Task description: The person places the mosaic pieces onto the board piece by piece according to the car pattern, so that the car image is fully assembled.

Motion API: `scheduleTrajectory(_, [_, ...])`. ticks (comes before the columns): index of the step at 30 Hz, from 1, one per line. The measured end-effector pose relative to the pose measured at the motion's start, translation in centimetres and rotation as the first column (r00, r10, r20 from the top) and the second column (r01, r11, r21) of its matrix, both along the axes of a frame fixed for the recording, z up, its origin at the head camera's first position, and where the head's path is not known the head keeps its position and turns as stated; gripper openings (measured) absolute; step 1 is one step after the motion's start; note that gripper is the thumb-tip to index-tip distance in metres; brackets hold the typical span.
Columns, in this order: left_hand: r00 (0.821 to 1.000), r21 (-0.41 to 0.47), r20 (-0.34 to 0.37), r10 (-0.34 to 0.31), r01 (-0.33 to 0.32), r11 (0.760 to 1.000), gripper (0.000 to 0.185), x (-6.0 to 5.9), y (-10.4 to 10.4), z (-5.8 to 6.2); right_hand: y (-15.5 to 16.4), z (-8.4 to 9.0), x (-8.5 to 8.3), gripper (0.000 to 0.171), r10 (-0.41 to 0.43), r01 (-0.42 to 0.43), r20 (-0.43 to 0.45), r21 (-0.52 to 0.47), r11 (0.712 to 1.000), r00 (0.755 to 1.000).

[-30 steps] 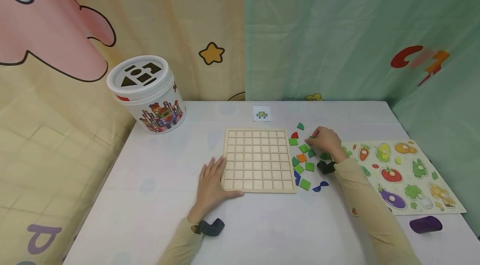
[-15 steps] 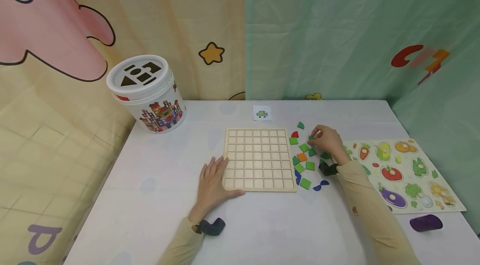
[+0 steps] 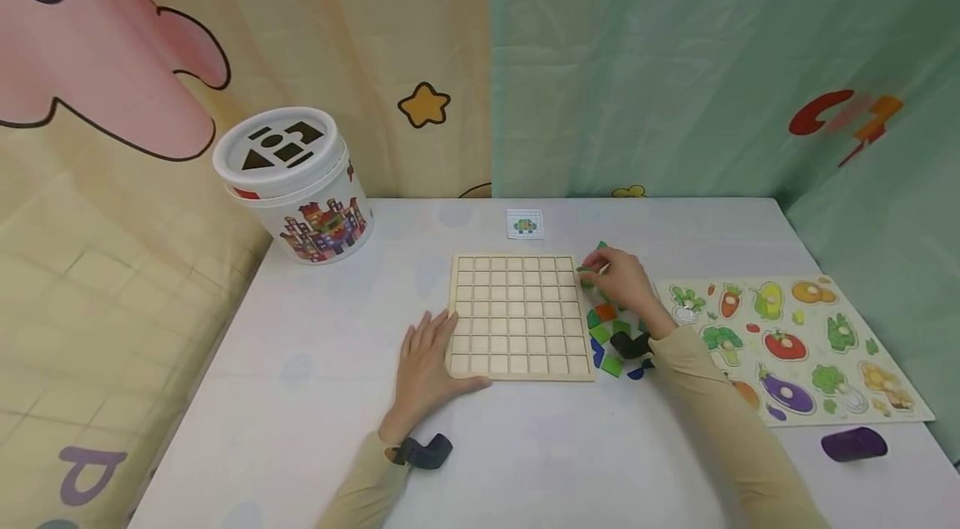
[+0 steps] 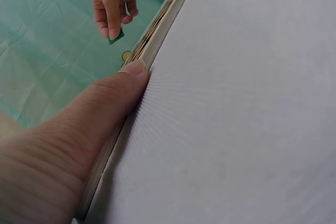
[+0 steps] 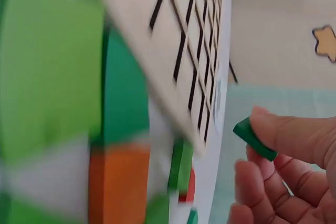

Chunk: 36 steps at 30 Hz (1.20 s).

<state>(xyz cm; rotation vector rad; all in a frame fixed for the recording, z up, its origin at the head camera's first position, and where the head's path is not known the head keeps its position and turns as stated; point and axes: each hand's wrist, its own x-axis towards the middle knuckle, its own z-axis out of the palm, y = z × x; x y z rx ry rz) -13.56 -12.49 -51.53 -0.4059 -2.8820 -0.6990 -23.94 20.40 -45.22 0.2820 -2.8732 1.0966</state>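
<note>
My left hand (image 3: 423,362) lies at the near left corner of the wooden grid board (image 3: 517,312), fingers extended along its left side. Its thumb (image 4: 113,90) touches the board's near edge. Between thumb and fingers my right hand (image 3: 624,279) pinches a small dark green block (image 5: 254,141), held in the air just off the board's far right side. The block's full outline is partly covered by the fingers. Beneath and near that hand lie several loose blocks, among them an orange block (image 3: 606,311) and a light green square (image 3: 611,366); the hand and wrist hide some.
A small card (image 3: 525,224) printed with a coloured pattern on a grid lies beyond the board. At the back left stands a white bucket (image 3: 322,212) with shaped holes in its lid. To the right are a vegetable puzzle board (image 3: 817,343) and a dark purple object (image 3: 853,445).
The right hand has lifted the dark green block from among the loose pieces and moved left towards the board. The left hand has stayed in place.
</note>
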Motion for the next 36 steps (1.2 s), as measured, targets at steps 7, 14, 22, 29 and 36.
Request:
scheduleTrajectory(7, [1.000,-0.008,0.003,-0.002,0.002,1.000,0.114,0.0,0.0,-0.1,-4.0,-0.7,-0.8,0.019,0.099,-0.098,0.010,-0.097,0.990,0.995])
scheduleTrajectory(14, [1.000,-0.009,0.006,-0.003,0.003,1.000,0.113,0.0,-0.1,0.0,-6.9,-1.1,-1.2,0.019,0.138,-0.134,0.025,-0.114,0.984,0.990])
scheduleTrajectory(22, [1.000,-0.005,-0.013,-0.006,0.006,1.000,0.112,0.0,-0.1,0.0,-9.2,-1.4,-1.8,0.014,0.185,-0.182,0.018,-0.109,0.977,0.983])
scheduleTrajectory(29, [1.000,-0.007,-0.010,-0.008,0.008,1.000,0.112,0.0,0.0,0.1,-10.4,-1.5,-1.9,0.005,0.238,-0.236,0.043,-0.042,0.971,0.970])
scheduleTrajectory(36, [1.000,-0.011,0.002,-0.006,0.006,1.000,0.112,0.1,0.0,0.1,-10.9,-1.5,-2.0,0.004,0.288,-0.290,0.078,0.023,0.957,0.954])
